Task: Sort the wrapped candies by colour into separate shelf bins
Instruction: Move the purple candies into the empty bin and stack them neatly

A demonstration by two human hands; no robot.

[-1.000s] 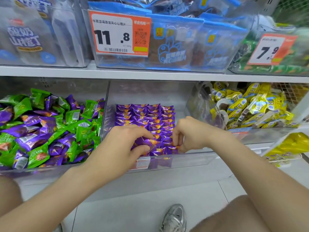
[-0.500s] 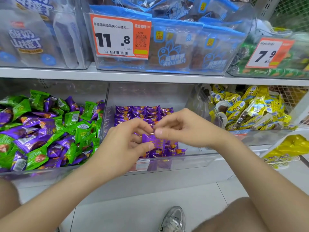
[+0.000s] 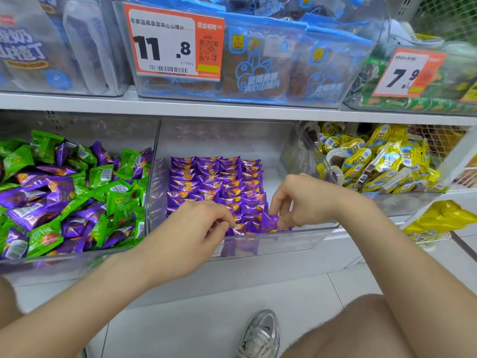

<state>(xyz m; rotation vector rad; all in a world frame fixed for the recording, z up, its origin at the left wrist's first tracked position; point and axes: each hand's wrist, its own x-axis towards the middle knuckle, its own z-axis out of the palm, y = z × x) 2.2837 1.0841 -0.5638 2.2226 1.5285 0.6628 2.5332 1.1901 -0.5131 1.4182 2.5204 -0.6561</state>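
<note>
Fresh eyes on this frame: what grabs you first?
The neat rows of purple candies in the middle clear bin, where the right hand pinches one purple candy at the front edge and the left hand reaches beside it. Next, the jumbled green and purple candies in the left bin, and the orange 11.8 price tag on the bin above.

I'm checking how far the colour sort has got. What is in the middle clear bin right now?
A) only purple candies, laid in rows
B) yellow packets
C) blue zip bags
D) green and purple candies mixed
A: the middle bin shows only purple candies in tidy rows, while the green-and-purple mix lies in the left bin and the yellow packets sit off to the right.
</note>
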